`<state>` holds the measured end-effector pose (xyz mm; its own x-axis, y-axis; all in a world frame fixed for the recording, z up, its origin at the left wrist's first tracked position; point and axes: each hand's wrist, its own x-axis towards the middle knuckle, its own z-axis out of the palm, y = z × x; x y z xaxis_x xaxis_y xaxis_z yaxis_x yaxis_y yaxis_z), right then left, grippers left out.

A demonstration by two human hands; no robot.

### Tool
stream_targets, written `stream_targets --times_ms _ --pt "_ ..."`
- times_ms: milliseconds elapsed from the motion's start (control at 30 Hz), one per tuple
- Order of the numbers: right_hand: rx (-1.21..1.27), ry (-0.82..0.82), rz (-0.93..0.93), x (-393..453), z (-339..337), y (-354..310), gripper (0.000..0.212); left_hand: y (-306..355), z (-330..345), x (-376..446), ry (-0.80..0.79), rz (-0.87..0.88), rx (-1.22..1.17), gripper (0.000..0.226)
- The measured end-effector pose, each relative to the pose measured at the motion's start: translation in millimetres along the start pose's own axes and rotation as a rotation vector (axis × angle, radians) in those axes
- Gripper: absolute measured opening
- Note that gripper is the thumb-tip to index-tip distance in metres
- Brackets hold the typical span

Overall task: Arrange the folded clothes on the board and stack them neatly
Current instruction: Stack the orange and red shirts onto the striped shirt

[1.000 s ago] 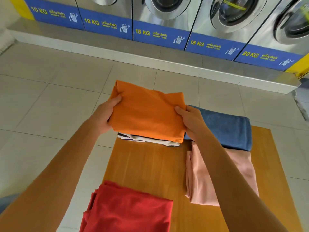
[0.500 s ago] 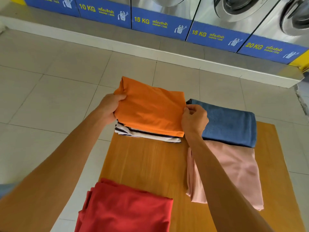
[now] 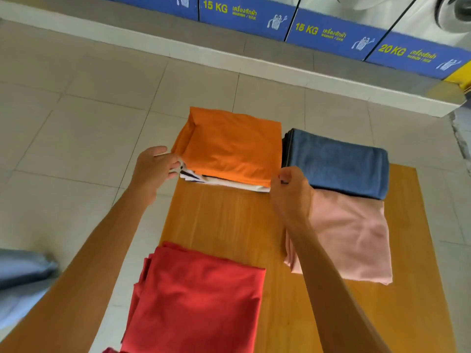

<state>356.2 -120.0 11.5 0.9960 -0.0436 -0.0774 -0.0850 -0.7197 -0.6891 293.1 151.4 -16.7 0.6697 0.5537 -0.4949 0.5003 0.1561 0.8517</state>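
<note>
Left hand [image 3: 155, 169]: fingers curled at the left edge of the far-left stack, fingertips touching the white-and-dark striped garment [image 3: 193, 176] just under the orange layer. Whether it pinches that fabric or only presses against it, cannot tell.

Right hand [image 3: 290, 192]: loosely fisted, thumb and forefinger closed at the near-right corner of the same stack, where the white layer meets the gap to the blue item. A small dark bit shows between the fingertips; whether it is cloth held by the hand, cannot tell.

Folded orange garment [image 3: 229, 149]: on top of the striped one, at the far-left corner of the wooden board [image 3: 224, 220]. Its far part overhangs the board's far edge, above the floor tiles. The left side sags down in a fold.

Folded blue towel [image 3: 336, 164]: far-right corner of the board, just beside the orange stack, narrow gap between them. It lies over the far edge of the folded pink garment [image 3: 351, 235], which occupies the right side of the board.

Folded red garment [image 3: 198, 299]: near-left corner, overhanging the left edge of the board, layers slightly fanned on its left side.

Middle of the board is bare wood. Board sits over a tiled floor [image 3: 76, 123]; washing machines with blue "15 KG" and "20 KG" panels [image 3: 336, 34] line the far side.
</note>
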Motion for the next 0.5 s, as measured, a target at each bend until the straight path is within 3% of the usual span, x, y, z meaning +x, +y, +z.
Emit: stream_targets --times_ms 133,267,400,433,500 --pt "0.025 -0.059 0.154 -62 -12 32 0.015 -44 -32 -62 -0.008 -0.049 0.042 0.051" --pt "-0.034 -0.143 0.218 -125 -30 64 0.016 -92 -53 -125 0.014 -0.117 0.38 0.053" --pt "-0.156 -0.625 0.387 -165 -37 90 0.069 -116 -56 -164 -0.037 -0.139 0.566 0.064" --pt "-0.1 -0.704 0.424 -172 -35 91 0.074 -115 -54 -169 -0.02 -0.137 0.583 0.069" --pt "-0.03 -0.694 0.44 -183 -28 87 0.065 -110 -46 -174 -0.001 -0.169 0.605 0.083"
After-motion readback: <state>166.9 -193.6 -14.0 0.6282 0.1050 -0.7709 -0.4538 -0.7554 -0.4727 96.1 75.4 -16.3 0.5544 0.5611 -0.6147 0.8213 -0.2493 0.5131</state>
